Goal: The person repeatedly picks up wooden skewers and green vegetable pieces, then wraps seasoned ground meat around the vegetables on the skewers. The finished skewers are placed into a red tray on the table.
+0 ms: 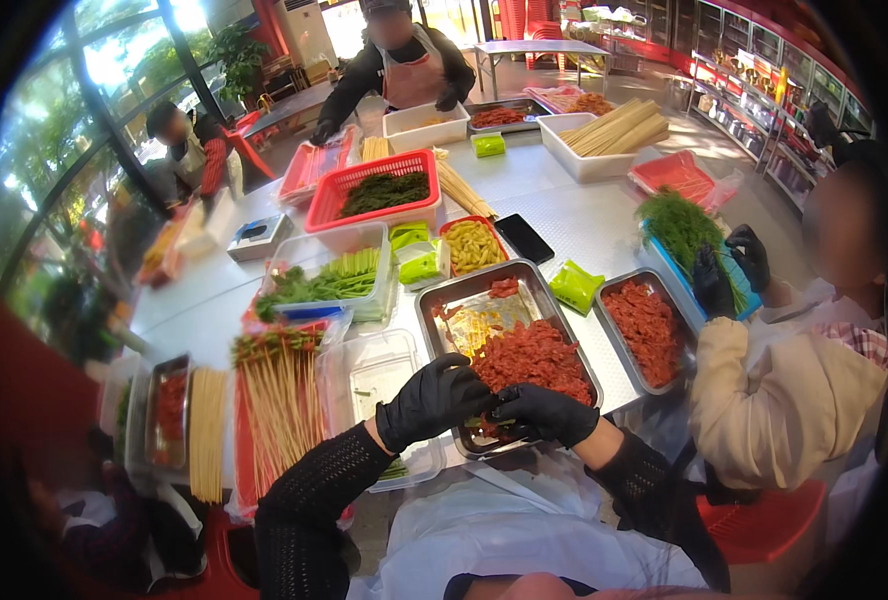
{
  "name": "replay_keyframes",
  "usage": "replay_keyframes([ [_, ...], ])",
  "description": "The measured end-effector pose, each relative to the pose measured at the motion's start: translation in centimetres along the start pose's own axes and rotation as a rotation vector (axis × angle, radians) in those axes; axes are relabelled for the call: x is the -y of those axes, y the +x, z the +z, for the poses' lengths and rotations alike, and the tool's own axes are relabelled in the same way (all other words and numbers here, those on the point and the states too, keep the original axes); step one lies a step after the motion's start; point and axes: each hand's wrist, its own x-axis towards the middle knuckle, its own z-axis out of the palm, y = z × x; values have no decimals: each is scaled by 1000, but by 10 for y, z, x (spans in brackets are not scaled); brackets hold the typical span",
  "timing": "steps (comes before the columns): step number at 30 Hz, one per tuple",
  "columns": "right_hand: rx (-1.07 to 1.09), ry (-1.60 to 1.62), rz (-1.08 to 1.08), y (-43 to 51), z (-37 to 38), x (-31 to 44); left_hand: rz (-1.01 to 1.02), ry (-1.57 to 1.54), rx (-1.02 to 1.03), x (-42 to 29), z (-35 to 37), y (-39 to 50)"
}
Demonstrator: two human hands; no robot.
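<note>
My left hand and my right hand, both in black gloves, meet over the near edge of a steel tray. Between their fingertips is a small piece of green vegetable with raw meat against it, mostly hidden by the fingers. Sliced raw red meat is heaped in the tray, and yellowish liquid lies on its bare part. Left of the tray, a clear plastic container holds a few green bits. Beyond that stands a clear box with cut green stalks.
Skewers with greens lie at left on a red tray. Green packets, a phone, yellow peppers and a red basket stand beyond. At right, a co-worker's gloved hands hold dill beside another meat tray. Several people surround the table.
</note>
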Motion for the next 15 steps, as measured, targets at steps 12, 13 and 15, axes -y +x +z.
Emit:
replay_keyframes([
  [12, 22, -38, -100, 1, 2, -1, 46, 101, 47, -1, 1, -5],
  [13, 9, -71, -122, 2, 3, -1, 41, 116, 65, -1, 2, -5],
  [15, -75, -153, -137, 1, 5, -3, 21, 112, 84, -2, 3, -6],
])
